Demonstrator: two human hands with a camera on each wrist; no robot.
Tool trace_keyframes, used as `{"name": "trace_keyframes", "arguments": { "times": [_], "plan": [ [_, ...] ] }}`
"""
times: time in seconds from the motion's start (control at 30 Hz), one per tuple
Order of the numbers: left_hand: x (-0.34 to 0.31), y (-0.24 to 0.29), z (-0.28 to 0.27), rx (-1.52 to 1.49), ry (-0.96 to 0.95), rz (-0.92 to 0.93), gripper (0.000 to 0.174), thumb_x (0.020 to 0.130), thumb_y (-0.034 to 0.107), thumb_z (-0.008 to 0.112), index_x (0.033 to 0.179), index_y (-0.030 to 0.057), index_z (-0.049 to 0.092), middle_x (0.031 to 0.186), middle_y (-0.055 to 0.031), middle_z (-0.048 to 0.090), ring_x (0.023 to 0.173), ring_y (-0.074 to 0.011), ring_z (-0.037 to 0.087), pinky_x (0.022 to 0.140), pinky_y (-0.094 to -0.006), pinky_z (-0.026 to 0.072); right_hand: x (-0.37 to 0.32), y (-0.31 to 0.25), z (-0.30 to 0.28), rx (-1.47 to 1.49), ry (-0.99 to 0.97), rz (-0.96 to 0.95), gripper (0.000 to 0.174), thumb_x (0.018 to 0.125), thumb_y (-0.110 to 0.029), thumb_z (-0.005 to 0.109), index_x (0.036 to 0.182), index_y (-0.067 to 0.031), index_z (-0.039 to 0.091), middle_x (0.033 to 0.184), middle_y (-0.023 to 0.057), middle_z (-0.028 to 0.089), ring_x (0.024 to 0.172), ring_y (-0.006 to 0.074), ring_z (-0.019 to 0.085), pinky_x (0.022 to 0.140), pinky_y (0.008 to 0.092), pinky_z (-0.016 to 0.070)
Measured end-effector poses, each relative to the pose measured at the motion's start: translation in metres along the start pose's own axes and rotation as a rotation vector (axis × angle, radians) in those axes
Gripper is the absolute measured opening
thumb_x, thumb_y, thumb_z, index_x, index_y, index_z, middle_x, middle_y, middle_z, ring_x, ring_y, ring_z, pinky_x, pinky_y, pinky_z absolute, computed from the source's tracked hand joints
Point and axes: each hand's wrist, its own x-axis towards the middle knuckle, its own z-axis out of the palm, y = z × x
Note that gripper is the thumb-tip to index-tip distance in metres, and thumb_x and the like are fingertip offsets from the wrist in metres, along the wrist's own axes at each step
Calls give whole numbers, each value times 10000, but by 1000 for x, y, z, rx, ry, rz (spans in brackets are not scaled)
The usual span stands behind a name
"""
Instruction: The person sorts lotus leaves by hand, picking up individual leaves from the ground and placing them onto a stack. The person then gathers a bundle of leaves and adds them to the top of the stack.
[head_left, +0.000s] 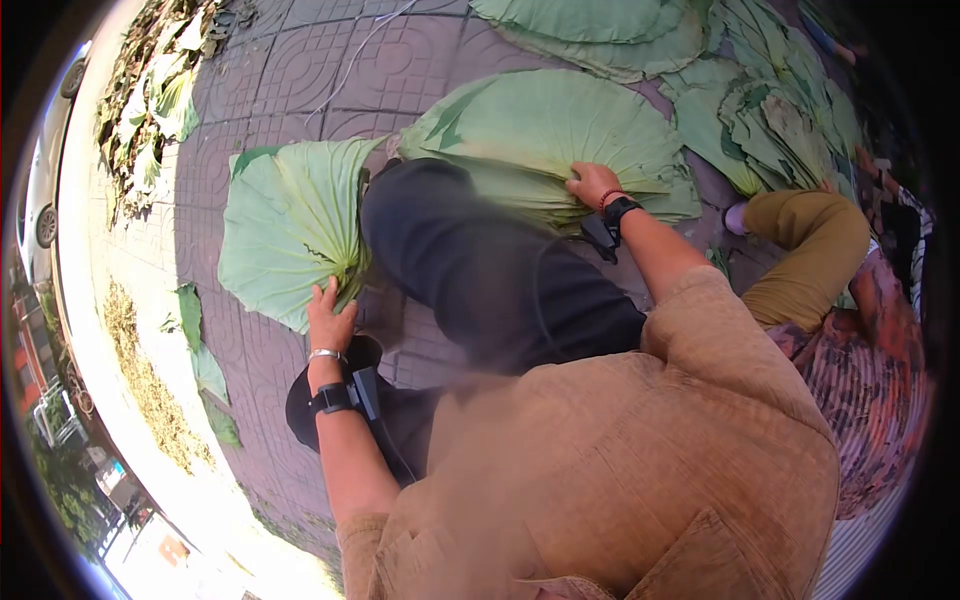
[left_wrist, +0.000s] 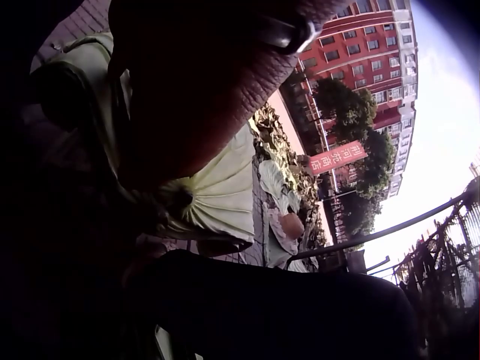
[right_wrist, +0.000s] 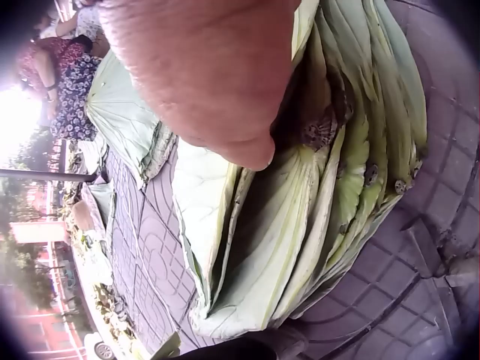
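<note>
A pale green lotus leaf (head_left: 285,225), with veins fanning from its gathered stem end, lies left of the person's knee. My left hand (head_left: 330,318) grips it near that end, fingers on top; in the left wrist view the hand is dark and hides much of the leaf (left_wrist: 225,191). Beyond the knee spreads a stack of folded lotus leaves (head_left: 560,115). My right hand (head_left: 597,185) holds the near folded edge of this stack. Close up in the right wrist view, a fingertip of the right hand (right_wrist: 217,82) overlaps the layered folds (right_wrist: 281,225), with brown stem ends showing.
More lotus leaves (head_left: 600,25) lie at the back, with a crumpled pile (head_left: 770,120) at right. A neighbouring person's bent leg (head_left: 810,240) is close on the right. Leaf scraps (head_left: 205,365) lie along the left of the paving (head_left: 270,85). A thin cord (head_left: 350,65) crosses it.
</note>
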Motion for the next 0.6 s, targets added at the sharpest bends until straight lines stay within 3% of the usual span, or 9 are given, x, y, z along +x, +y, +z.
{"name": "trace_keyframes", "arguments": {
  "times": [0.27, 0.57, 0.6],
  "plan": [
    [2, -4, 4, -23, 11, -28, 605, 699, 266, 610, 1260, 125, 432, 1314, -279, 294, 1151, -425, 332, 983, -395, 290, 5, -2, -28, -46, 220, -67, 255, 741, -266, 483, 816, -38, 568, 775, 192, 592, 747, 373, 559, 669, 458, 436],
    [-3, 2, 4, 30, 58, -29, 630, 678, 320, 622, 1249, 123, 445, 1307, -277, 307, 1144, -432, 339, 979, -409, 292, -3, -33, -129, 263, 606, -152, 288, 739, -269, 497, 852, -21, 589, 762, 202, 585, 739, 387, 549, 641, 433, 432],
    [-2, 1, 5, 37, 71, -24, 630, 676, 325, 622, 1248, 129, 447, 1308, -270, 310, 1143, -435, 338, 978, -412, 294, -1, -34, -138, 273, 630, -165, 294, 748, -272, 505, 837, -2, 584, 704, 183, 581, 658, 321, 560, 607, 382, 425]
  ]
}}
